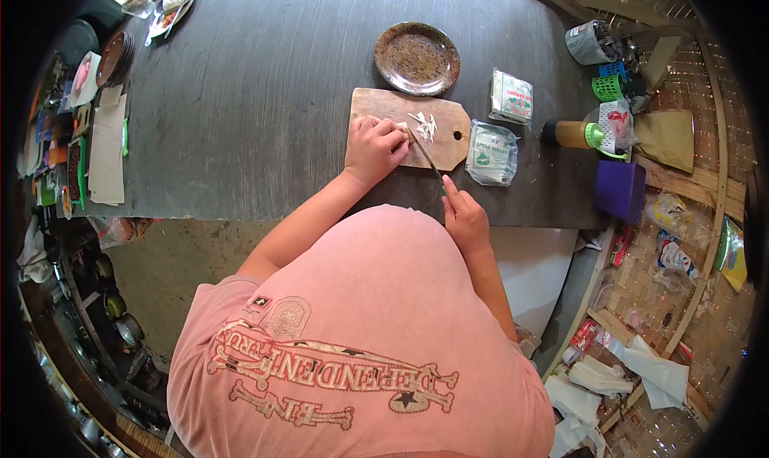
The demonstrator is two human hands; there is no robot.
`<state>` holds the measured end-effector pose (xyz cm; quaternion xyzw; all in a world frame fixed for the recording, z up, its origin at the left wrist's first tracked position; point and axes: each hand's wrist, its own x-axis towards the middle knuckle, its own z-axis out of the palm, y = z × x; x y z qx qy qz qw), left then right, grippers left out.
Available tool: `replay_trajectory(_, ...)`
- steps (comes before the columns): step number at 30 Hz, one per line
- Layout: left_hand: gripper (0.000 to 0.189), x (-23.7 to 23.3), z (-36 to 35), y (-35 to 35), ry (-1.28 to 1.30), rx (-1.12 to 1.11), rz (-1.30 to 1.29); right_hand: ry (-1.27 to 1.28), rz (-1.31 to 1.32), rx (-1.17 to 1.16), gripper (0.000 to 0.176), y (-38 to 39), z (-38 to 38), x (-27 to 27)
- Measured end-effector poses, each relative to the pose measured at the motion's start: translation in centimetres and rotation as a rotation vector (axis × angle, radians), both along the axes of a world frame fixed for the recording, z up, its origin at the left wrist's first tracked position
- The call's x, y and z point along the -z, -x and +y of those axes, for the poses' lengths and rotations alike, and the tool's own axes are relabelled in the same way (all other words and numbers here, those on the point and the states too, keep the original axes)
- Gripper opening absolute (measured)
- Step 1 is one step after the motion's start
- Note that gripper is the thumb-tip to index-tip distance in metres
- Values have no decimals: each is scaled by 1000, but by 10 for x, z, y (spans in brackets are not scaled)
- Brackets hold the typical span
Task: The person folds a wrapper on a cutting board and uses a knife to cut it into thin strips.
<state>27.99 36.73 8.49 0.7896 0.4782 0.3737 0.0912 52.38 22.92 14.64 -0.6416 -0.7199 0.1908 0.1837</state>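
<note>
A wooden cutting board (375, 101) with a hole at its right end lies on the dark table. My left hand (373, 148) is closed on the board's left half, its fingertips pressing down a small pale piece of food (403, 127) whose kind I cannot make out. In my right hand (466, 217), near the table's front edge, is a knife (425, 153). Its blade slants up and left across the board, the tip beside the pale piece. Thin pale strips (423, 127) lie loose to the right of the blade. Behind the board stands a brown speckled plate (417, 58).
Two plastic-wrapped packets (511, 97) (492, 153) lie right of the board. Farther right are a bottle with a green cap (570, 133), a purple container (620, 192) and baskets. A plate with food (171, 13) and stacked brown dishes (116, 58) stand at the left.
</note>
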Motion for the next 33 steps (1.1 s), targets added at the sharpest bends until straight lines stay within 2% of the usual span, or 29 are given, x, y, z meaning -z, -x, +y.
replay_trajectory(14, 7, -1, -2, -1, -7, -12, 46, 1, -92, -61, 55, -4, 16, 8)
replay_trajectory(20, 10, -2, -3, 0, -2, -16, 50, 7, -79, -52, 55, -3, 20, 9)
replay_trajectory(25, 12, -2, -3, -1, -34, -18, 69, -42, 48, 24, 54, -5, 8, 13)
replay_trajectory(33, 19, -3, -4, 4, -37, 33, 81, -13, 24, -1, 55, 0, 3, 12)
